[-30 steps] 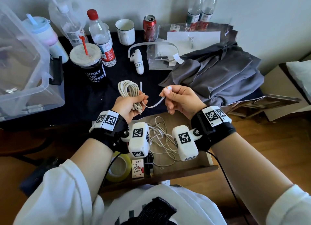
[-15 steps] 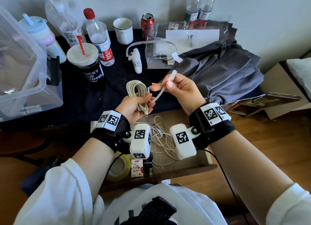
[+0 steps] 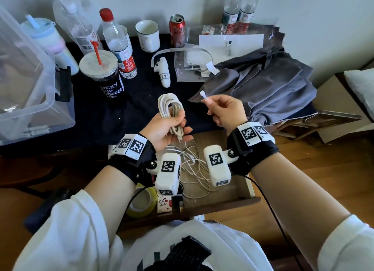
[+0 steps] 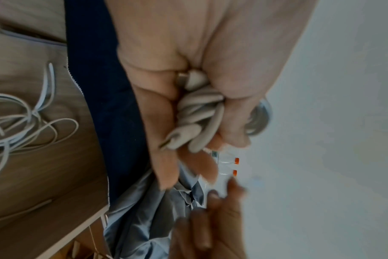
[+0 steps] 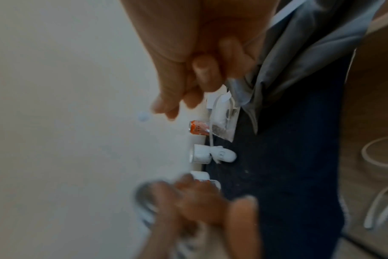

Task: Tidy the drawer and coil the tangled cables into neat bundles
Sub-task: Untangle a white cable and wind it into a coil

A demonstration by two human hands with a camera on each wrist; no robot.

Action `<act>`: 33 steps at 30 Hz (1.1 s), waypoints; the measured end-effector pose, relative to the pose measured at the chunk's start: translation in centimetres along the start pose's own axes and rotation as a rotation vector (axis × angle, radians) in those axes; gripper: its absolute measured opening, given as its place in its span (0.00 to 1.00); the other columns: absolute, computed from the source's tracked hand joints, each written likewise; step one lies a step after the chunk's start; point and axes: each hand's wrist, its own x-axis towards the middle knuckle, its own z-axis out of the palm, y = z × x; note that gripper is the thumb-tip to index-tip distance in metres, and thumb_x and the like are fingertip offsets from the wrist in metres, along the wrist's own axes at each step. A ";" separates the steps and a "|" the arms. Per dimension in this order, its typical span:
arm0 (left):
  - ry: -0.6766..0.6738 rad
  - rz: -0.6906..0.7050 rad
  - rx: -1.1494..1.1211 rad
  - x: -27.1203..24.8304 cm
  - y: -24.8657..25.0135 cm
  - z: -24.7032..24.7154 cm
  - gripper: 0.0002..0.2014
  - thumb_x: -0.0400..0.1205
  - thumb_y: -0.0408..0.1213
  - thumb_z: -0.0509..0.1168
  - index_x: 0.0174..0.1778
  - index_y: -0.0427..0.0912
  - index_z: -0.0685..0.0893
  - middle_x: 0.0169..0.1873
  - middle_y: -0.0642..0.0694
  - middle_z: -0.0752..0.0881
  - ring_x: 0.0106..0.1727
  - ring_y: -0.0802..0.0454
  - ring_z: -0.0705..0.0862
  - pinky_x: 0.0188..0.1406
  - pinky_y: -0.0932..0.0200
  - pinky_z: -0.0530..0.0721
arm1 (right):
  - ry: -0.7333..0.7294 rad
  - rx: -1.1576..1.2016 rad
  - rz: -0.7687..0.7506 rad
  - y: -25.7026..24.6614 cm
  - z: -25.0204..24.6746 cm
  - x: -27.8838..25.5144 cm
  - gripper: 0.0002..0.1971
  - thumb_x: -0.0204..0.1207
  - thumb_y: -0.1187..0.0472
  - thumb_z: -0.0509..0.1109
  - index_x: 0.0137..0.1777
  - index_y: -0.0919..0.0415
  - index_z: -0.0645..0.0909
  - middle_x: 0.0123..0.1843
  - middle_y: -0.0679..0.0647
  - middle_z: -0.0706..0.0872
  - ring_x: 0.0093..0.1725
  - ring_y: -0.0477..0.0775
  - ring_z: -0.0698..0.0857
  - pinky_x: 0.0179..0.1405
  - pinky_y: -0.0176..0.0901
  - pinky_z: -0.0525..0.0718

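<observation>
Coiled cable (image 3: 169, 108) gripped in your left hand (image 3: 168, 129) above drawer (image 3: 238, 202); your right hand (image 3: 224, 110) pinched white tie (image 3: 203, 95).

The right hand (image 5: 195, 57) is seen from behind the wrist, its fingers (image 5: 203, 70) curled in; what they pinch cannot be made out through the blur. Below, the left hand (image 5: 199, 206) is blurred, with what may be a pale cable (image 5: 144, 201) held in it. Against the wall a red can (image 5: 198, 130), a white cup (image 5: 199, 154) and a clear bag (image 5: 224, 121) are set on the dark bench (image 5: 277, 175). Grey cloth (image 5: 299, 43) is draped at upper right.
</observation>
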 end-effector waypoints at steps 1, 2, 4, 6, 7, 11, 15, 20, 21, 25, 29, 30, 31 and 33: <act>-0.042 0.001 0.026 -0.1 0.1 0.2 0.09 0.84 0.36 0.61 0.37 0.41 0.76 0.25 0.48 0.76 0.25 0.55 0.81 0.28 0.54 0.88 | -0.002 -0.034 0.029 0.3 0.1 -0.1 0.07 0.79 0.68 0.65 0.51 0.71 0.83 0.26 0.55 0.73 0.13 0.38 0.65 0.12 0.27 0.61; -0.076 0.003 0.054 -0.2 0.1 0.4 0.09 0.83 0.36 0.61 0.37 0.41 0.74 0.25 0.49 0.75 0.23 0.56 0.78 0.24 0.58 0.85 | -0.005 -0.060 0.054 0.7 0.3 -0.1 0.09 0.80 0.70 0.63 0.55 0.72 0.82 0.27 0.55 0.72 0.13 0.38 0.65 0.13 0.26 0.62; -0.109 0.001 0.100 -0.3 0.2 0.7 0.08 0.83 0.34 0.61 0.37 0.42 0.73 0.24 0.50 0.73 0.20 0.58 0.72 0.17 0.66 0.73 | -0.018 -0.126 0.077 1.0 0.7 -0.1 0.13 0.81 0.73 0.58 0.60 0.72 0.80 0.28 0.53 0.71 0.15 0.38 0.69 0.16 0.26 0.66; -0.120 -0.014 0.115 -0.4 0.2 1.0 0.08 0.82 0.33 0.61 0.36 0.42 0.74 0.23 0.50 0.72 0.19 0.59 0.69 0.14 0.71 0.66 | -0.065 -0.176 0.070 1.0 0.9 -0.4 0.14 0.80 0.75 0.58 0.62 0.71 0.80 0.30 0.52 0.76 0.18 0.36 0.76 0.20 0.26 0.73; -0.123 -0.026 0.119 -0.5 0.2 1.0 0.09 0.82 0.32 0.62 0.35 0.42 0.75 0.23 0.49 0.72 0.18 0.60 0.68 0.13 0.72 0.64 | -0.100 -0.188 0.061 0.7 0.8 -0.5 0.14 0.79 0.75 0.60 0.61 0.70 0.80 0.31 0.52 0.79 0.20 0.35 0.78 0.23 0.26 0.77; -0.152 -0.078 0.152 -0.7 0.1 1.3 0.09 0.82 0.28 0.61 0.35 0.41 0.76 0.21 0.49 0.73 0.16 0.61 0.67 0.10 0.73 0.61 | -0.159 -0.258 0.026 -0.6 0.6 -0.8 0.09 0.70 0.73 0.72 0.48 0.62 0.81 0.24 0.44 0.85 0.22 0.38 0.83 0.19 0.29 0.77; -0.201 -0.123 0.186 -1.0 0.1 1.3 0.07 0.80 0.28 0.62 0.36 0.40 0.75 0.20 0.49 0.73 0.15 0.62 0.66 0.08 0.74 0.61 | -0.197 -0.268 0.010 -1.3 1.0 -0.9 0.16 0.66 0.75 0.74 0.40 0.56 0.72 0.19 0.43 0.83 0.18 0.39 0.79 0.14 0.33 0.74; -0.239 -0.171 0.150 -1.4 0.5 1.3 0.05 0.73 0.33 0.64 0.41 0.39 0.74 0.20 0.49 0.74 0.14 0.63 0.65 0.07 0.75 0.60 | -0.289 -0.262 -0.009 -1.5 1.0 -0.9 0.18 0.66 0.77 0.73 0.39 0.56 0.69 0.20 0.44 0.83 0.18 0.40 0.79 0.15 0.34 0.74; -0.240 -0.171 0.151 -1.5 0.5 1.3 0.04 0.75 0.32 0.63 0.41 0.39 0.74 0.20 0.49 0.74 0.14 0.63 0.65 0.07 0.75 0.60 | -0.301 -0.265 -0.015 -1.5 1.0 -1.0 0.18 0.66 0.78 0.72 0.37 0.57 0.70 0.20 0.45 0.83 0.19 0.39 0.80 0.16 0.34 0.75; -0.172 -0.131 0.163 -1.4 0.3 1.3 0.07 0.83 0.32 0.59 0.38 0.40 0.74 0.19 0.50 0.74 0.15 0.62 0.66 0.08 0.74 0.60 | -0.353 -0.252 -0.004 -1.3 0.8 -1.0 0.17 0.65 0.80 0.72 0.33 0.59 0.71 0.28 0.56 0.81 0.24 0.43 0.82 0.25 0.35 0.83; -0.053 -0.077 0.050 -1.0 0.5 0.8 0.04 0.84 0.36 0.59 0.49 0.42 0.78 0.20 0.52 0.73 0.15 0.63 0.66 0.09 0.73 0.60 | -0.413 -0.289 0.041 -1.0 0.4 -0.9 0.16 0.67 0.79 0.73 0.37 0.57 0.74 0.34 0.53 0.82 0.27 0.40 0.83 0.33 0.35 0.85; -0.030 -0.067 0.031 -0.9 0.6 0.5 0.06 0.84 0.37 0.59 0.53 0.41 0.79 0.20 0.52 0.73 0.16 0.63 0.66 0.10 0.73 0.60 | -0.421 -0.315 0.064 -0.9 0.2 -0.9 0.15 0.69 0.76 0.73 0.38 0.56 0.74 0.34 0.52 0.82 0.27 0.41 0.83 0.30 0.34 0.84; -0.012 -0.060 0.026 -0.7 0.7 0.3 0.08 0.85 0.37 0.59 0.55 0.39 0.79 0.21 0.51 0.72 0.16 0.63 0.66 0.10 0.72 0.60 | -0.419 -0.346 0.078 -0.9 -0.1 -1.0 0.13 0.71 0.72 0.72 0.40 0.55 0.75 0.34 0.51 0.82 0.26 0.41 0.82 0.27 0.33 0.82; -0.003 -0.056 0.045 -0.7 0.9 0.0 0.09 0.85 0.37 0.58 0.54 0.37 0.80 0.22 0.50 0.72 0.16 0.63 0.66 0.10 0.72 0.61 | -0.372 -0.392 0.060 -0.9 -0.2 -1.1 0.07 0.75 0.64 0.71 0.46 0.55 0.76 0.37 0.49 0.83 0.23 0.40 0.81 0.20 0.30 0.77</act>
